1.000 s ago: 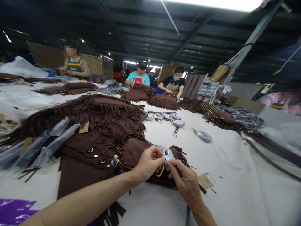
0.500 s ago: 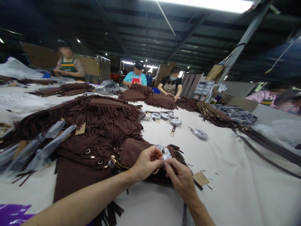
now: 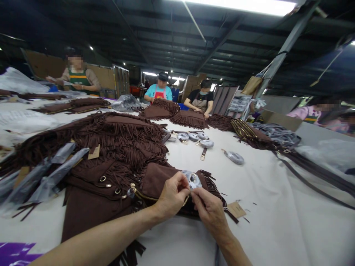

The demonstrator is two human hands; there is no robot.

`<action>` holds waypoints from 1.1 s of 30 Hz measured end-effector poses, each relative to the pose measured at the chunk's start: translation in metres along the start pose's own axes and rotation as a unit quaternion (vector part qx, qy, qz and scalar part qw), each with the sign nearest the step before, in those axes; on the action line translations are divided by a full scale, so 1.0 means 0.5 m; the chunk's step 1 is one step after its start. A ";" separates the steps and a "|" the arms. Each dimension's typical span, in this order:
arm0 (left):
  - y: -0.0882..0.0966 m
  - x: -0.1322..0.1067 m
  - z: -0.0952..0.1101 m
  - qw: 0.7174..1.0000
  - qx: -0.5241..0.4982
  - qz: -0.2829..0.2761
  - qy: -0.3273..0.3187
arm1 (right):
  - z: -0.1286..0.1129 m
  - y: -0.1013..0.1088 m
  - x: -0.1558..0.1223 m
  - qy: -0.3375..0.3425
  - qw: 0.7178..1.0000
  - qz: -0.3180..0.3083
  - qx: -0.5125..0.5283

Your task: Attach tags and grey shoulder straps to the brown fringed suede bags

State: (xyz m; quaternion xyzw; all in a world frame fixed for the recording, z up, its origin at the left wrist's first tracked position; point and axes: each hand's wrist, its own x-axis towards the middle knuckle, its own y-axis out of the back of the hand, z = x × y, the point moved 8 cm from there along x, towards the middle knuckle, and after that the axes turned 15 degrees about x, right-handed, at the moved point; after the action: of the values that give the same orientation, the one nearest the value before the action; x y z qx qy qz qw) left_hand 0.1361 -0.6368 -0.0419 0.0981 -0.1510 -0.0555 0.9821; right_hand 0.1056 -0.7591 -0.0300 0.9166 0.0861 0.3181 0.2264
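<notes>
Hidden: the gold ring (image 3: 185, 200) shows only as a short curved edge under the left hand (image 3: 171, 195); its attachment to the bag cannot be made out.
Cut off: both forearms leave the bottom edge; a purple sheet (image 3: 13, 252) is clipped at the lower left corner.
Left hand: fingers curled and pressed together, pinching the clear wrapping (image 3: 192, 178) and the ring beneath it.
Right hand (image 3: 210, 211): thumb and forefinger pressed onto the same wrapping from the right side, fingertips touching the left hand's.
Wrapping: thin, crinkled, glossy film, bunched over something metal that is hard to read.
Bag (image 3: 158, 183): brown suede, matte, with cut fringe along its right edge; it lies on the white table cover (image 3: 263, 207) directly under the hands.
Pile (image 3: 116, 138): more fringed suede bags, stacked just to the left.
Rolled straps (image 3: 198, 138): grey-wrapped coils farther up the table.
Tag (image 3: 236, 209): flat brown card, just right of the bag.
Co-workers: three people at the far end, small and blurred.
</notes>
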 end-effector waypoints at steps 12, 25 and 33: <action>0.008 -0.014 0.003 0.995 0.094 0.033 -0.025 | 0.003 -0.019 -0.006 0.006 1.000 -0.006 -0.013; 0.070 -0.037 0.086 0.860 0.439 -0.167 -0.201 | 0.011 0.095 0.007 -0.062 0.992 0.101 -0.045; 0.090 -0.080 0.022 0.684 0.671 -0.213 -0.191 | 0.095 0.033 0.105 -0.176 0.983 0.047 0.003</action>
State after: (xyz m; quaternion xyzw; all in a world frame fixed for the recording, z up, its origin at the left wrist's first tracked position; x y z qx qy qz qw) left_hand 0.0982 -0.5894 -0.0339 0.7480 -0.3069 -0.1644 0.5650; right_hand 0.1768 -0.7748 -0.0267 0.9620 0.0028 0.1616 0.2203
